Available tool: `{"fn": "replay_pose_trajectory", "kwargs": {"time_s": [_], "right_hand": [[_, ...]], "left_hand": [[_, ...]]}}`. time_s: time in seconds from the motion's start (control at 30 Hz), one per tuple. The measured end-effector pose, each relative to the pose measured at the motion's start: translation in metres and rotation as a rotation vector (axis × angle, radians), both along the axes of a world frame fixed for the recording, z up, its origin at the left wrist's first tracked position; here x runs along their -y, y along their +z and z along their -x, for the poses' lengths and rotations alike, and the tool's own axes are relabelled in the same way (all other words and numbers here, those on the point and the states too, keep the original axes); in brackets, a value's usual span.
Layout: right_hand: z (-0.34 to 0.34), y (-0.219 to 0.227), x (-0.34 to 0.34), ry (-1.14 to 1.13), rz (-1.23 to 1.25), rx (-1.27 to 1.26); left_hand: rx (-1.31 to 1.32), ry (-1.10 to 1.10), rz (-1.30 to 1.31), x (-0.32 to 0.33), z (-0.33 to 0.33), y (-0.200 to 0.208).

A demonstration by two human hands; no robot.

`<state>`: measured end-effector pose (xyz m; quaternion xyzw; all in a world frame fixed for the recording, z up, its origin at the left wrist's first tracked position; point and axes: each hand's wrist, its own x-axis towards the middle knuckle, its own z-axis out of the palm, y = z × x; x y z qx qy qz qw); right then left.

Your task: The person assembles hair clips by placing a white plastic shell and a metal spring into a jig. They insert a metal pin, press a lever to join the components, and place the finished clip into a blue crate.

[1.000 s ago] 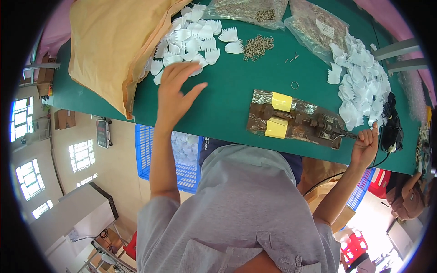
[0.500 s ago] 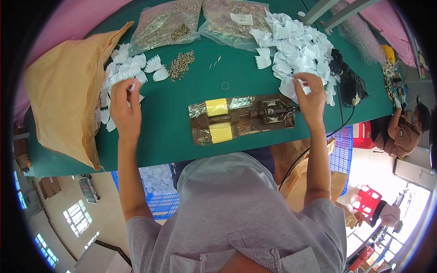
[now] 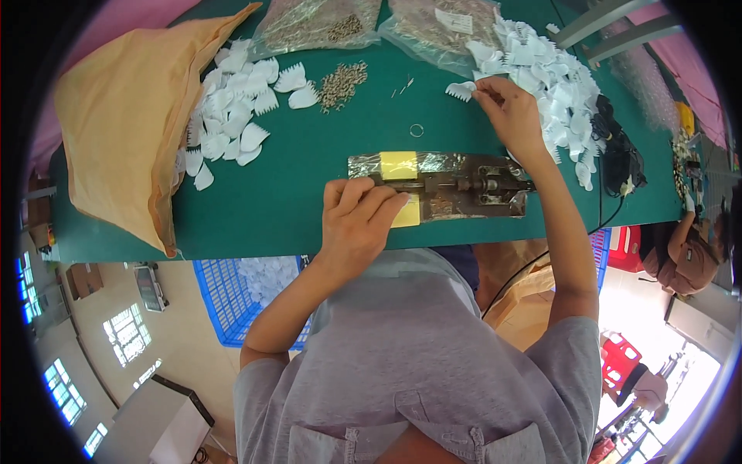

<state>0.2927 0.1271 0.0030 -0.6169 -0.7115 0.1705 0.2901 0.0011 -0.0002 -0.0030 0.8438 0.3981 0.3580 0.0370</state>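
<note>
My right hand [image 3: 512,116] pinches a white toothed piece [image 3: 460,91], comb-edged and thin, at the left edge of the right-hand heap of such pieces [image 3: 541,69]. Over the left part of a dark metal clamp fixture [image 3: 456,185], my left hand [image 3: 357,220] is closed, its fingers curled near the yellow tape [image 3: 399,165]. What lies under those fingertips is hidden. The fixture's lever mechanism [image 3: 498,184] is at its right end. Beyond the fixture, a thin ring [image 3: 416,131] lies on the green table.
A second pile of white toothed pieces [image 3: 232,108] lies beside a large brown paper bag [image 3: 124,116] at left. Small metal parts [image 3: 342,85] form a heap. Clear bags [image 3: 317,23] stand at the back. A black cable [image 3: 610,220] hangs off the right side.
My left hand has moved right, from the left pile to the fixture. My right hand has shifted farther back and now grips the lone white piece. The whole view has shifted.
</note>
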Motion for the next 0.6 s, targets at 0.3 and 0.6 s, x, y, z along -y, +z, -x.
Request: {"fn": "replay_pose_trajectory", "kwargs": {"time_s": [0.3,0.6], "right_hand": [[0.076,0.032,0.066,0.522,-0.04,0.013],[0.077,0.042,0.07,0.573,0.242,-0.046]], "left_hand": [[0.123,0.162,0.049,-0.006,-0.002,0.0],[0.188,0.032,0.329,-0.016,0.012,-0.004]]}}
